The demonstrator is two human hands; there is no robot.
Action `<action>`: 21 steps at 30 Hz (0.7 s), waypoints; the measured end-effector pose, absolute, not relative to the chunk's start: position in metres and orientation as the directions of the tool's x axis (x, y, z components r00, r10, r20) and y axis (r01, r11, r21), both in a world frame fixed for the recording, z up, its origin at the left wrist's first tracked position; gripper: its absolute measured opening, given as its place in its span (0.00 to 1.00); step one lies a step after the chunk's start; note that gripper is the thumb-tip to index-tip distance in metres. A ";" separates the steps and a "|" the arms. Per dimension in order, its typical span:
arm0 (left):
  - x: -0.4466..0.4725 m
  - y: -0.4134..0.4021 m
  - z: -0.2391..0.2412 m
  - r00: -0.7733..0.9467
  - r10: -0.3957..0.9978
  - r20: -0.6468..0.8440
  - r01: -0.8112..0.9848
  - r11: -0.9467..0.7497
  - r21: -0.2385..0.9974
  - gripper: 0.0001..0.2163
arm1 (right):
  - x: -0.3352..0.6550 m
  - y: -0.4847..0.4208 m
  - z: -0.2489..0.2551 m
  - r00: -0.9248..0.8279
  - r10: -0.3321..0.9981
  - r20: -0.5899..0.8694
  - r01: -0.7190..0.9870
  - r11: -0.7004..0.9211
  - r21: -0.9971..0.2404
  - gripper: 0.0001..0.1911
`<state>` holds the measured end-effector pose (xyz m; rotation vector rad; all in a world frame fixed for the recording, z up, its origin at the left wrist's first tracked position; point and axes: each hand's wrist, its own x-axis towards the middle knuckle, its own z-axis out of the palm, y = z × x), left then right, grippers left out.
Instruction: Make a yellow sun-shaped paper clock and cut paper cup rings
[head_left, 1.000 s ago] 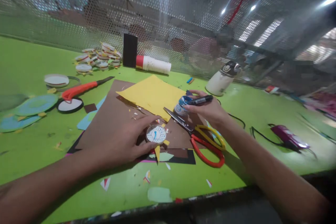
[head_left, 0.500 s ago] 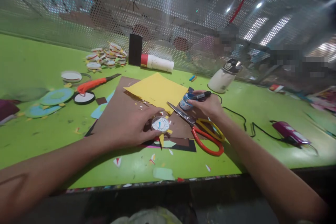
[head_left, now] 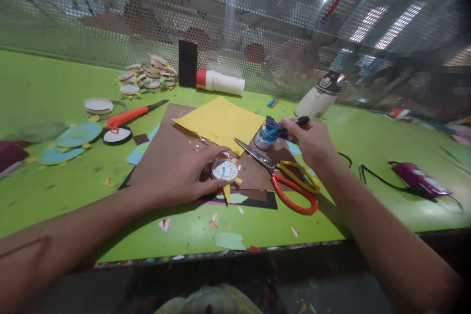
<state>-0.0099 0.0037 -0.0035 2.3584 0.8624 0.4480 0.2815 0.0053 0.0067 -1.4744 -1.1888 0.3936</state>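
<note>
- Left hand (head_left: 180,174): thumb and forefinger curve round the dotted disc (head_left: 225,170), pinching it at the edges.
- Disc: between the 2 hands, right at the left fingertips. White face, blue dots, 1 blue stroke, yellow tabs sticking out from the rim.
- Right hand (head_left: 312,142): pinching a dark pen-like tool (head_left: 302,120), far end at the mouth of the blue jar (head_left: 263,139). Can't tell how deep it goes in.
- Jar: just left of the right hand, beyond the disc.
- Scissors (head_left: 270,163): between the hands, nearer the right. 1 red handle, 1 yellow, blades pointing away.
- Brown sheet (head_left: 156,154): below the left hand; yellow sheet (head_left: 221,120) on it, beyond the left fingers.
- Left of and beyond the left hand: orange-handled knife (head_left: 127,117), black-rimmed disc (head_left: 117,136), blue-green rings (head_left: 79,135).
- Farther beyond the left hand: pile of small discs (head_left: 149,77), dark upright slab (head_left: 188,64), white tube with red end (head_left: 222,83) lying down.
- Beyond the right hand: white bottle (head_left: 318,98), black top.
- Right of the right forearm: purple device (head_left: 419,180), black cord.
- Nearer than the left hand: paper scraps (head_left: 230,241) on the green table (head_left: 184,245).
</note>
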 end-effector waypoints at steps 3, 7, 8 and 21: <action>-0.011 0.004 -0.004 0.733 0.672 0.103 0.482 -0.621 0.619 0.25 | 0.279 0.001 0.022 0.506 0.737 0.447 0.457 0.210 -0.864 0.11; -0.011 0.004 -0.007 0.735 0.667 0.119 0.472 -0.630 0.617 0.24 | 0.279 -0.010 0.041 0.507 0.704 0.497 0.445 0.281 -0.851 0.10; -0.011 0.004 -0.006 0.736 0.666 0.124 0.469 -0.633 0.616 0.24 | 0.278 -0.014 0.045 0.510 0.701 0.499 0.425 0.299 -0.854 0.10; -0.009 0.007 -0.012 0.742 0.648 0.172 0.437 -0.662 0.609 0.23 | 0.228 -0.052 0.041 0.029 0.989 0.148 0.044 0.147 -0.988 0.05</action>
